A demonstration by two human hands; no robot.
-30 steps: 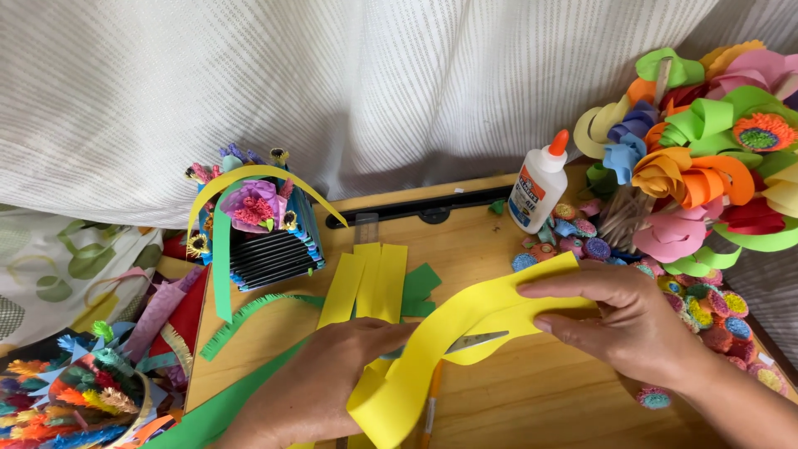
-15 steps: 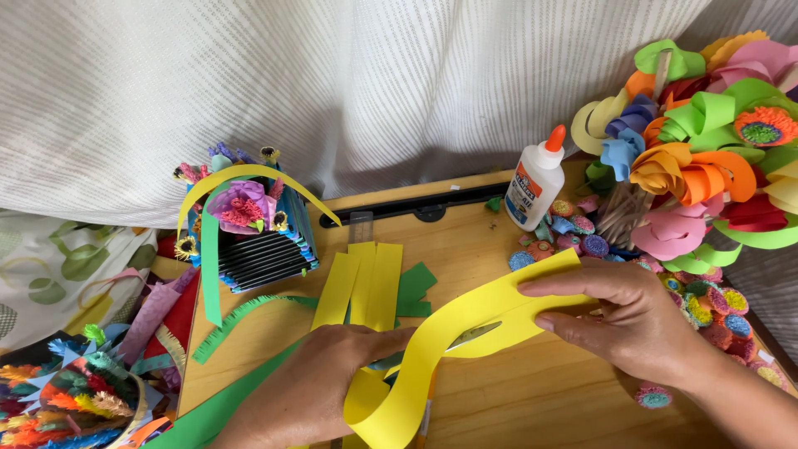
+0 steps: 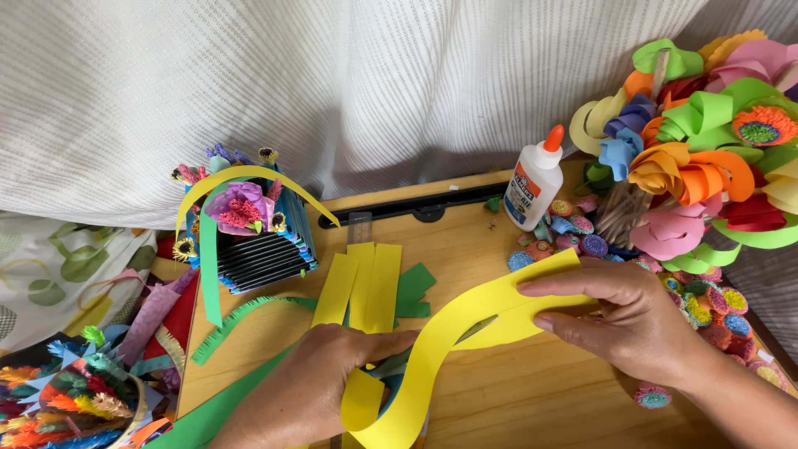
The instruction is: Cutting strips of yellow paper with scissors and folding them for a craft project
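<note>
I see a light wooden board (image 3: 515,399) serving as my work surface. Flat yellow paper strips (image 3: 363,287) lie near its middle, dark green scraps (image 3: 413,291) just right of them. A fringed green strip (image 3: 241,320) lies left. A white glue bottle (image 3: 534,184) stands far right, beside small coiled paper discs (image 3: 573,237).

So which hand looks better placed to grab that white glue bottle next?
Probably the right hand. It pinches the yellow paper strip on the side where the glue bottle stands, just above it. The left hand is lower down, across the wooden board.
</note>
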